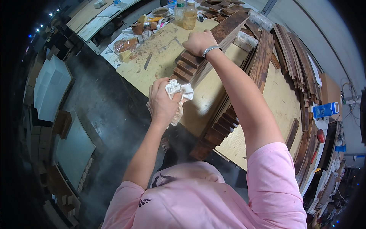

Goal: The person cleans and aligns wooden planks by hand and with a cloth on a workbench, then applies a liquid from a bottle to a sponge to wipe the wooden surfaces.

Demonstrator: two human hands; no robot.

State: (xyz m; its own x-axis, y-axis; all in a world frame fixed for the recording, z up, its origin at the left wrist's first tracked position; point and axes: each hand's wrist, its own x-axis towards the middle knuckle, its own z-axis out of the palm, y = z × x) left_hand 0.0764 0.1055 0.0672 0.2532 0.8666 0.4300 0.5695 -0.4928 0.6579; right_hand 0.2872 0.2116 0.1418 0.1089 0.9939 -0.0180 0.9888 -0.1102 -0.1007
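Observation:
My left hand [162, 101] is closed around a crumpled white cloth [179, 91], which bulges out past the thumb and hangs below the palm. Just beyond it are the stepped ends of a stack of dark brown wooden boards [225, 30]. On top of this stack, near its closer end, lies my right hand [199, 42], with a bracelet on the wrist. Its fingers curl over the left edge of the upper board, and their tips are hidden. The stack rests on a pale plywood tabletop [152, 68].
A second row of dark boards [263, 57] stands right of the stack, with more long boards [301, 57] further right. Bottles, a jar [189, 15] and a bowl [160, 12] crowd the far left of the table. A blue container [326, 110] sits at the right.

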